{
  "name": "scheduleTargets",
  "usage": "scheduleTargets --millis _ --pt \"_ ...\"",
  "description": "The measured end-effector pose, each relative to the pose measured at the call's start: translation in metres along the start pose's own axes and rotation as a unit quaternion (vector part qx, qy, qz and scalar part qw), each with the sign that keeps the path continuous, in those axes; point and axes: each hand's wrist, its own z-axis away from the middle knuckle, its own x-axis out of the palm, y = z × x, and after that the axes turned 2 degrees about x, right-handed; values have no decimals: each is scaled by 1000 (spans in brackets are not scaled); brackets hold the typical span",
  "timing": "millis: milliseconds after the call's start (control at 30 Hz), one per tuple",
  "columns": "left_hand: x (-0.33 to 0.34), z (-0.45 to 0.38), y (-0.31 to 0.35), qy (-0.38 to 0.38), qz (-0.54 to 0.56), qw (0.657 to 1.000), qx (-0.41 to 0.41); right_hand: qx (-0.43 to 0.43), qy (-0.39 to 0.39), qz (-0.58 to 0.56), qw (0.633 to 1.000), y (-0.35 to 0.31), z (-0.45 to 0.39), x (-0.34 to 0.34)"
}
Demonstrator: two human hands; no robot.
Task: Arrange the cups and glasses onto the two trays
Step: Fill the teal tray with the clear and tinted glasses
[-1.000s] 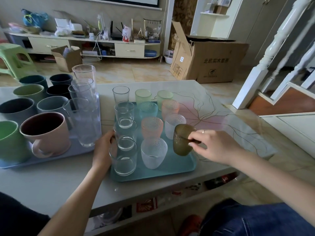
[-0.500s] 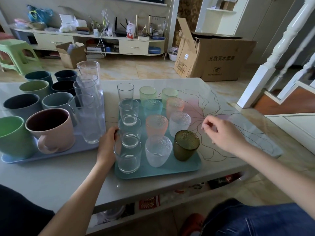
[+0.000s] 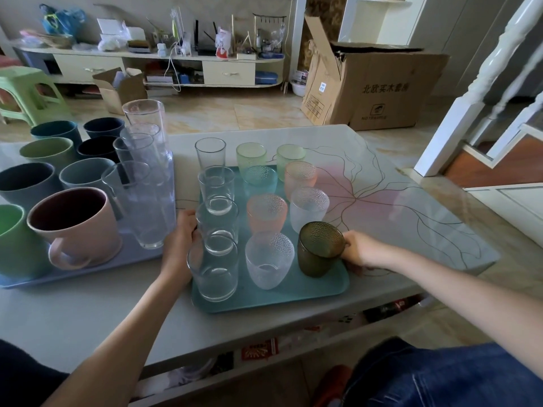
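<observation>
— Where are your hands right now?

— My left hand (image 3: 179, 243) is at the teal tray's (image 3: 293, 292) left edge, fingers curled against it beside the front clear glass (image 3: 214, 270); whether it truly grips the rim I can't tell. My right hand (image 3: 360, 254) sits at the right edge, touching the olive glass (image 3: 320, 248), fingers hidden behind it.

— And the glasses?

— All upright on the teal tray in three rows running away from me; mugs and tall glasses fill the blue tray (image 3: 58, 279) to the left.

— Room to move?

— Bare table (image 3: 411, 207) to the right and ahead. On the left, the blue tray sits close; the near table edge is just below.
</observation>
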Motion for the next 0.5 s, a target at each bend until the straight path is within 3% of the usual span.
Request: scheduleTargets --millis 133,267,500 --pt "7 -13 5 -26 -11 1000 5 -9 2 -34 999 8 -4 -2" --pt "23 -27 14 -66 -132 986 73 -35 33 -17 999 24 -12 -12" --pt "85 -61 14 -102 -157 976 111 -5 75 1 997 62 -24 -33"
